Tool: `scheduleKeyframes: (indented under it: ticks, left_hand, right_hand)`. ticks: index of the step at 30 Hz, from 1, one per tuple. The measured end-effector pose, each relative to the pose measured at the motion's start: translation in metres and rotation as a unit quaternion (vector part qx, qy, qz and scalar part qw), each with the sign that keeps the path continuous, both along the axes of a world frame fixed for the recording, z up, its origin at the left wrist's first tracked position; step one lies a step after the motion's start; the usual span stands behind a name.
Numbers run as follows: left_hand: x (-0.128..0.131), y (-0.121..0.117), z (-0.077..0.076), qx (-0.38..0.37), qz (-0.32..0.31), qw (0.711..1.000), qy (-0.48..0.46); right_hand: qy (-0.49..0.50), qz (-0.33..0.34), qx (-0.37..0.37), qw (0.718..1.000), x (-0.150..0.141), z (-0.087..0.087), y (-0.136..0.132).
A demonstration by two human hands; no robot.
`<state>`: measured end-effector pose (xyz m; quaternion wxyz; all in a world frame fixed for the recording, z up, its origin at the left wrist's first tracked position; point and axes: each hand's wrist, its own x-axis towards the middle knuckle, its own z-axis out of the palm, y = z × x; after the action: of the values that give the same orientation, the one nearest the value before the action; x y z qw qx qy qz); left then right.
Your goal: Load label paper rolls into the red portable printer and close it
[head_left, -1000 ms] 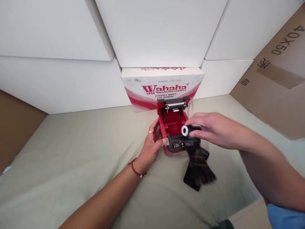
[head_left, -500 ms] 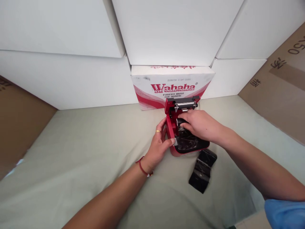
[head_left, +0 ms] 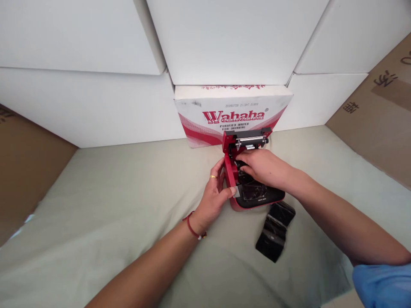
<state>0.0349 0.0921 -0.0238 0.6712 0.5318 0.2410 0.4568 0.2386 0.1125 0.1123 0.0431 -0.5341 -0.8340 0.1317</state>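
A small red and black printer (head_left: 228, 171) stands on the cloth with its lid (head_left: 248, 136) raised, showing a roller on the inner side. My left hand (head_left: 212, 194) grips the printer's left wall, its thumb on the grey piece at the front corner and its fingers along the outer side. Inside the bay, my right hand (head_left: 265, 167) has its fingers closed on a roll of shiny black label paper (head_left: 240, 164), partly hidden by the fingers. The roll's loose end (head_left: 253, 191) lies over the front edge. A separate creased black strip (head_left: 275, 233) rests in front of the printer.
Directly behind the printer is a Wahaha water carton (head_left: 192, 115). White boxes (head_left: 224, 42) are stacked along the back. Brown cardboard boxes stand at the left (head_left: 28, 171) and right (head_left: 372, 115). Pale green cloth (head_left: 128, 205) covers the surface.
My right hand has moved slightly down into the bay with the roll, which sits lower. Less of the loose paper covers the front edge, where small white lettering now shows. My left hand keeps its hold.
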Motion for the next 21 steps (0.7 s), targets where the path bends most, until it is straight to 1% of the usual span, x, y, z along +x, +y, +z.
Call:
scheduleKeyframes:
  ticks: [2,4,7,10,12,13,14,15,16,18,19,21]
  left_hand:
    - [0.0,0.0,-0.001,-0.002,0.006,1.0,-0.004]
    - [0.001,0.0,-0.001,-0.008,0.012,1.0,-0.01]
    - [0.001,0.0,0.001,-0.012,0.01,1.0,-0.013]
    - [0.0,-0.003,0.003,0.014,0.017,1.0,0.01]
    - [-0.003,-0.008,0.005,0.081,0.067,0.993,0.057]
    - [-0.004,-0.012,0.007,0.134,0.108,0.981,0.088]
    - [-0.006,-0.016,0.01,0.198,0.156,0.96,0.123]
    - [-0.008,-0.021,0.012,0.268,0.199,0.93,0.152]
    - [-0.009,-0.025,0.015,0.338,0.225,0.897,0.174]
    - [-0.009,-0.032,0.019,0.455,0.233,0.836,0.199]
    - [-0.008,-0.035,0.02,0.495,0.227,0.813,0.208]
    - [-0.006,-0.039,0.021,0.541,0.217,0.781,0.223]
  right_hand:
    - [0.011,-0.002,-0.004,1.0,0.003,0.004,-0.004]
    - [0.044,-0.006,0.014,0.999,0.008,0.01,-0.016]
    - [0.138,0.012,0.085,0.987,0.023,0.015,-0.049]
    - [0.196,0.068,0.134,0.969,0.039,0.008,-0.088]
    - [0.191,0.078,0.144,0.968,0.048,-0.003,-0.11]
    - [0.183,0.073,0.148,0.969,0.051,-0.01,-0.119]
    - [0.176,0.065,0.154,0.97,0.054,-0.016,-0.126]
    - [0.171,0.057,0.16,0.97,0.056,-0.022,-0.131]
    - [0.17,0.051,0.165,0.97,0.058,-0.026,-0.135]
    - [0.175,0.05,0.176,0.967,0.06,-0.032,-0.137]
    - [0.178,0.05,0.182,0.966,0.06,-0.032,-0.136]
    - [0.194,0.056,0.192,0.96,0.06,-0.03,-0.133]
